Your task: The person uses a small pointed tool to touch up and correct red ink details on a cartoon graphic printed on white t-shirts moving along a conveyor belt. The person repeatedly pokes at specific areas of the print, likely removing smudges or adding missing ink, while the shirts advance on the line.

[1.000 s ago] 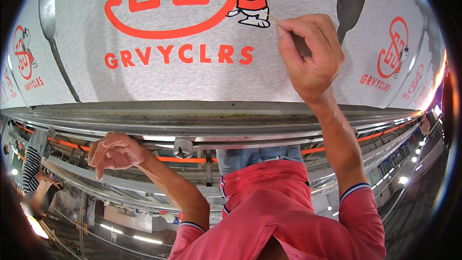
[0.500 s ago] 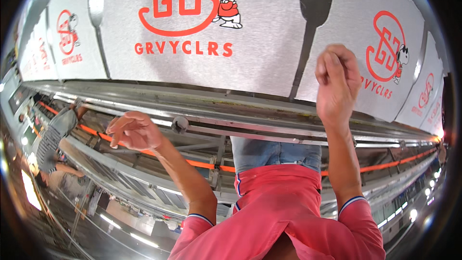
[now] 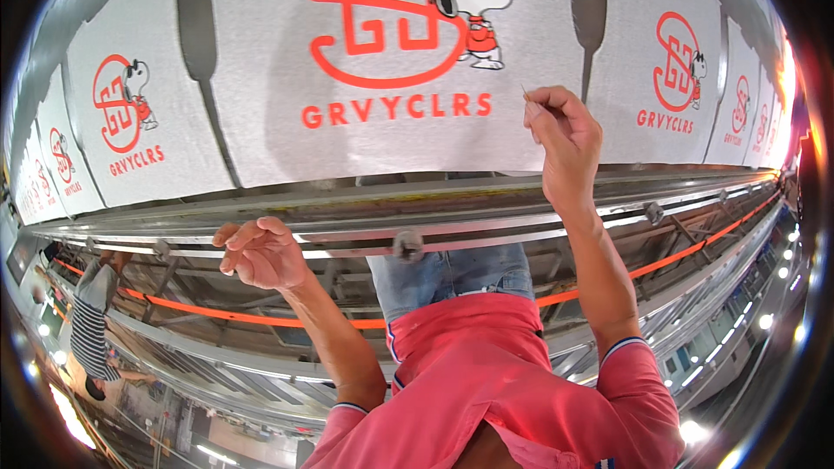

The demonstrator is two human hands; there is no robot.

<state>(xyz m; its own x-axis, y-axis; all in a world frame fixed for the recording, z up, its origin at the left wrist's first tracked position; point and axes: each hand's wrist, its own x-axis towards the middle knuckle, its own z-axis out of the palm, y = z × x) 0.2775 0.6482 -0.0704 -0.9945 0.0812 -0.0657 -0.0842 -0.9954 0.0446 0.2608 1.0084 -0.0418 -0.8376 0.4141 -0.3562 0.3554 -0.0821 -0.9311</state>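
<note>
A light grey fabric panel (image 3: 278, 152) lies flat ahead of me, printed with a large red emblem and a cartoon dog in a red top. Over its right lower part is my right hand (image 3: 569, 143), thumb and fingers pinched on a thin needle-like thing (image 3: 525, 92), too fine to make out exactly. Whether its tip touches the fabric I cannot tell. My left hand (image 3: 265, 256) hangs in front of the metal rail, lower left of the panel, with its fingers loosely bent and apart and nothing in them.
Similar printed panels (image 3: 113, 161) run in a row to both sides, with dark gaps between. Along the near edge goes a metal rail (image 3: 486, 230) with round knobs (image 3: 407, 246). Behind me stretches an orange strip (image 3: 252, 320). A person in a striped top (image 3: 89, 330) is far left.
The view has shifted, and the rail knob now appears farther right. My right hand is now by the middle panel's right side, and the thin thing in its fingers shows. My left hand stays open.
</note>
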